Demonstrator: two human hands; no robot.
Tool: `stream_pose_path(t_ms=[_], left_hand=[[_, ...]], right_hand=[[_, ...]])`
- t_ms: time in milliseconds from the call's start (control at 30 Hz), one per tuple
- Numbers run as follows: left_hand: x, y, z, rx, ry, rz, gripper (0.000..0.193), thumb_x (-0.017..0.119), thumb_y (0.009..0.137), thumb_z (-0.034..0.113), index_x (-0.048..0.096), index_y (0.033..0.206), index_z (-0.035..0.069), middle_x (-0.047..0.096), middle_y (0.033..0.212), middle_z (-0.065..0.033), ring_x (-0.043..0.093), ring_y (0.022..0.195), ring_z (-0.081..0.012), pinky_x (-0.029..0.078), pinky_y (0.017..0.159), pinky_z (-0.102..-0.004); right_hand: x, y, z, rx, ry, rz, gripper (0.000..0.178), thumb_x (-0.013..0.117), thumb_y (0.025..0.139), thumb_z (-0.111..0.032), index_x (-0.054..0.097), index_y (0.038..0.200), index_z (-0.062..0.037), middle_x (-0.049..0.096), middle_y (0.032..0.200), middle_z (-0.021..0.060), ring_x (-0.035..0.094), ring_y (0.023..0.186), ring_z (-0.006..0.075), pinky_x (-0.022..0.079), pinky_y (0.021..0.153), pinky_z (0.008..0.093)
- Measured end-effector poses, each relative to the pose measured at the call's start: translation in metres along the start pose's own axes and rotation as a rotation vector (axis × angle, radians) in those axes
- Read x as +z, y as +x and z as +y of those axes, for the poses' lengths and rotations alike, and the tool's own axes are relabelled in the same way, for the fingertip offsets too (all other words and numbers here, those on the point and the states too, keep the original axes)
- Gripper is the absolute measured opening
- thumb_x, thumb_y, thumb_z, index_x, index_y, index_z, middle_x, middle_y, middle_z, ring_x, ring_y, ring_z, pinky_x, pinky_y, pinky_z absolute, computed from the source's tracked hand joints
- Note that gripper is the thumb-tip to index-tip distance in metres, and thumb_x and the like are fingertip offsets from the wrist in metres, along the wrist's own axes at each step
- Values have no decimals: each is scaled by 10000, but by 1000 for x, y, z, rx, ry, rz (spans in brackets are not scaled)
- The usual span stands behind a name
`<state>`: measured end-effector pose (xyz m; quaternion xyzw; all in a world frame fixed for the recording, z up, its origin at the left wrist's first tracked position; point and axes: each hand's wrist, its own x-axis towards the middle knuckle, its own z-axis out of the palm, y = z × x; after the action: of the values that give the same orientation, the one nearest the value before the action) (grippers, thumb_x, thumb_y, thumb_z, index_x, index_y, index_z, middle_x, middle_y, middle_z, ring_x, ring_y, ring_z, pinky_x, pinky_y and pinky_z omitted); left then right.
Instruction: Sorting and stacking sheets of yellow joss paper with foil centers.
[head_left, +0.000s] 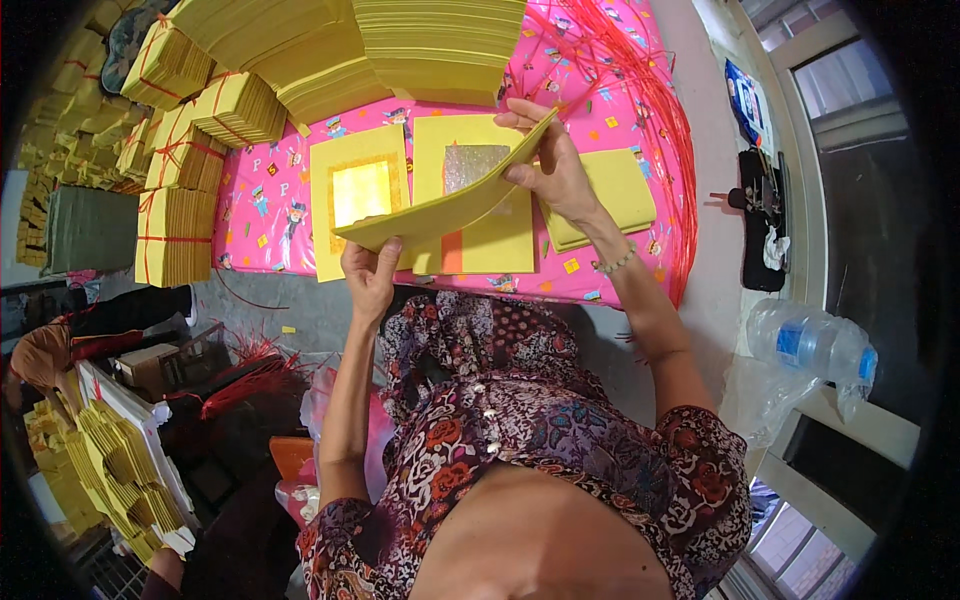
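Both my hands grip a thin stack of yellow paper (455,215), raised and bowed above the table. My left hand (370,282) closes on its lower left corner, thumb on top. My right hand (558,180) holds the upper right end between thumb and fingers. Below the stack, partly hidden by it, lies yellow paper with a silver square (472,165) and an orange strip. Left of that, a yellow sheet (325,165) bears a shiny gold square in an orange border. A neat yellow paper pile (605,195) rests by my right forearm.
A pink patterned cloth (255,245) covers the table. Tall yellow paper stacks (430,50) stand at the back, tied bundles (175,240) at the left. Red ties (680,180) hang along the right edge. A co-worker's arm (45,350) and yellow bundles (120,470) appear lower left.
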<state>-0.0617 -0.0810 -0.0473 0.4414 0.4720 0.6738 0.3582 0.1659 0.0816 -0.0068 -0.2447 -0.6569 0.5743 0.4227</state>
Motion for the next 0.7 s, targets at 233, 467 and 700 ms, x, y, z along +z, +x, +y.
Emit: stream_pose_path(t_ms=[233,467,700], left_hand=[[1,-3,-1,21,90,-53,205,577,875,4,528,1074,6,575,1040,-71,544,959,-137,430,841,-258],[0,8,-3,-26,93,-162,233,584,872,17,521,1096,5,558,996,-50,548,953,-132,441,837,-265],[51,34,15,-80,132,-367,451,593,850,20,428,1269,1,504,1168,-96,506,1075,-167,415,917,-302]], right_hand=[[0,-5,8,29,-19,-6,848,799,710,-363,349,1346,-28,504,1242,110,447,1184,197,339,1031,338],[14,11,14,-7,241,2,641,305,950,-546,459,1258,-6,550,1157,113,476,1127,184,317,1008,329],[57,18,2,242,648,-127,599,293,977,-517,481,1277,-33,552,1171,76,511,1108,157,379,978,321]])
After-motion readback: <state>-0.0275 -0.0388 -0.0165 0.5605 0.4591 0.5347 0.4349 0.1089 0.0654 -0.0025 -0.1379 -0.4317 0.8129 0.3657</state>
